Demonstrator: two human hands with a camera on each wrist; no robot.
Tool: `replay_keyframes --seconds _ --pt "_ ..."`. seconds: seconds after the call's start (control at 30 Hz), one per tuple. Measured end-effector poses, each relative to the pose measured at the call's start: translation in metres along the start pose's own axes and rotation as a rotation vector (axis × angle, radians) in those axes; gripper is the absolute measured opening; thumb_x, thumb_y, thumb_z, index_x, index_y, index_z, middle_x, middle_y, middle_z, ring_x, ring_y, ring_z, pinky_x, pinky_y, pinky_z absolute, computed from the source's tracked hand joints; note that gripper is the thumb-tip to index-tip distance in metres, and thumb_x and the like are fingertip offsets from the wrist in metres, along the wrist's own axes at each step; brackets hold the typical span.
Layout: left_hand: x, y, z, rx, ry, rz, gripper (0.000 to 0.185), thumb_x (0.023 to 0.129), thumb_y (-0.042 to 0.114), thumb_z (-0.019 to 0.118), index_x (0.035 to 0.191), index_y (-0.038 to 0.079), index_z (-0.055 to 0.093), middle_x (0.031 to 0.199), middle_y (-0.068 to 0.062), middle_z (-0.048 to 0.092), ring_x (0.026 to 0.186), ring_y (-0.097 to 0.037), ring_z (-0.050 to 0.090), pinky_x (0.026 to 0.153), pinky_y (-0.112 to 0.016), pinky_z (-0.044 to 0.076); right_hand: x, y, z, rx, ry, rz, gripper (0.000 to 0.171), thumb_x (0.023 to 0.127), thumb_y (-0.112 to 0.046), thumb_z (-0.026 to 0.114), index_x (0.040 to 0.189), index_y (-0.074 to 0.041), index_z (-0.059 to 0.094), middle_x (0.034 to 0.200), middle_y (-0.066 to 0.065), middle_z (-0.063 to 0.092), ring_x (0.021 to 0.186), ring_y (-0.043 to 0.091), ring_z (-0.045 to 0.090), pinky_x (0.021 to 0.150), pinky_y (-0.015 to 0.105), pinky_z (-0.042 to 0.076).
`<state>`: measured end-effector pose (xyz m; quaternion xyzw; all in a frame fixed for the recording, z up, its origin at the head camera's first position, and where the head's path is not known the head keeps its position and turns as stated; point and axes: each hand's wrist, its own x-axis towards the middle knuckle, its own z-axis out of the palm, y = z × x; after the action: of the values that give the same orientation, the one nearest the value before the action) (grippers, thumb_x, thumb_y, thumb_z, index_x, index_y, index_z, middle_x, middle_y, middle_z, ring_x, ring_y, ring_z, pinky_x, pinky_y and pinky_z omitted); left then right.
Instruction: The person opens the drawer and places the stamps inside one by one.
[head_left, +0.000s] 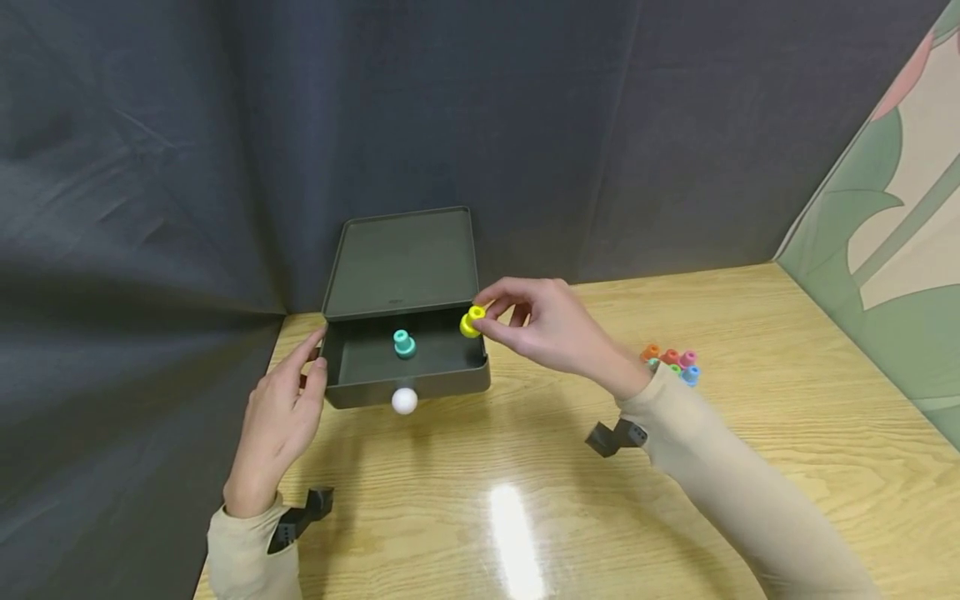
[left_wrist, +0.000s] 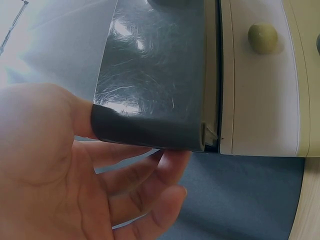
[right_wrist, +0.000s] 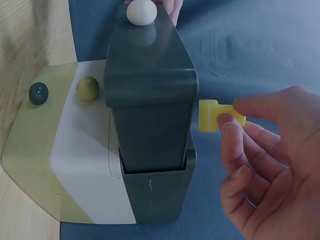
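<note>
Yellow peg [head_left: 471, 322] sits pinched between thumb and fingertips of the right hand [head_left: 551, 327], just above the right wall of the open dark drawer [head_left: 408, 385]. A teal peg [head_left: 404, 343] stands on the drawer floor. The left hand [head_left: 281, 417] rests against the drawer's left front corner, fingers loosely extended along its side. More coloured pegs [head_left: 671, 363] cluster toward the bench's right edge.

One drawer [head_left: 408, 367]; two pegs inside/held; about five pegs [head_left: 671, 363] aside.
</note>
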<state>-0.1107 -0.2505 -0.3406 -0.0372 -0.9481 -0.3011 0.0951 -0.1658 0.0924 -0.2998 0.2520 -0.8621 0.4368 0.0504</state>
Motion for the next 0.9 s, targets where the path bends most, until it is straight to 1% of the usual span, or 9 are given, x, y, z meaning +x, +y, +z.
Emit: replay_keyframes --seconds 0.23,0.4,0.5,0.63,0.73,0.83,0.9 --pt "0.0 0.0 0.002 -0.005 0.009 0.007 0.052 0.115 0.031 0.036 0.164 0.017 0.044 0.146 -0.021 0.064 0.104 -0.037 0.073 0.085 -0.059 0.048 0.009 0.0 0.01 0.002 -0.054 -0.011 0.017 0.094 -0.02 0.081 0.11 -0.014 0.08 0.09 -0.007 0.079 0.059 0.016 0.059 0.057 0.027 0.046" --pt "0.002 0.001 0.004 -0.01 -0.001 0.007 0.052 0.115 0.032 0.035 0.165 0.018 0.043 0.148 -0.021 0.064 0.107 -0.037 0.073 0.086 -0.06 0.049 0.017 0.004 0.018 -0.017 -0.076 -0.027 0.016 0.095 -0.019 0.08 0.11 -0.013 0.08 0.088 -0.007 0.078 0.057 0.018 0.057 0.056 0.025 0.044" --pt "0.002 0.001 0.005 -0.009 -0.014 0.005 0.053 0.115 0.033 0.034 0.165 0.018 0.042 0.148 -0.021 0.063 0.107 -0.036 0.073 0.085 -0.057 0.049 0.02 0.006 0.023 -0.043 -0.097 -0.025 0.016 0.095 -0.019 0.08 0.11 -0.012 0.08 0.089 -0.006 0.079 0.06 0.016 0.057 0.058 0.025 0.044" --pt "0.002 0.0 0.007 0.006 -0.011 0.01 0.052 0.115 0.033 0.035 0.164 0.018 0.044 0.147 -0.02 0.065 0.104 -0.035 0.073 0.078 -0.048 0.049 0.025 0.009 0.029 -0.073 -0.12 0.002 0.018 0.095 -0.02 0.08 0.111 -0.012 0.08 0.09 -0.005 0.08 0.062 0.012 0.058 0.061 0.027 0.044" --pt "0.002 0.0 0.007 0.015 0.008 0.023 0.052 0.115 0.033 0.035 0.163 0.018 0.045 0.145 -0.019 0.066 0.096 -0.032 0.073 0.073 -0.042 0.047 0.029 0.009 0.033 -0.09 -0.139 0.036 0.019 0.095 -0.021 0.081 0.112 -0.012 0.08 0.091 -0.004 0.081 0.07 0.009 0.066 0.066 0.028 0.049" --pt "0.002 0.0 0.007 0.018 0.017 0.035 0.051 0.115 0.032 0.036 0.163 0.018 0.047 0.14 -0.018 0.069 0.086 -0.026 0.069 0.07 -0.038 0.044 0.032 0.008 0.037 -0.11 -0.156 0.067 0.021 0.095 -0.023 0.081 0.112 -0.012 0.08 0.092 -0.004 0.081 0.078 0.008 0.072 0.074 0.028 0.053" --pt "0.002 -0.001 0.006 0.018 0.01 0.033 0.051 0.115 0.033 0.036 0.163 0.019 0.046 0.126 -0.018 0.073 0.077 -0.022 0.064 0.066 -0.036 0.042 0.034 0.007 0.04 -0.123 -0.159 0.076 0.021 0.095 -0.024 0.082 0.112 -0.012 0.08 0.091 -0.004 0.081 0.08 0.007 0.073 0.076 0.028 0.055"
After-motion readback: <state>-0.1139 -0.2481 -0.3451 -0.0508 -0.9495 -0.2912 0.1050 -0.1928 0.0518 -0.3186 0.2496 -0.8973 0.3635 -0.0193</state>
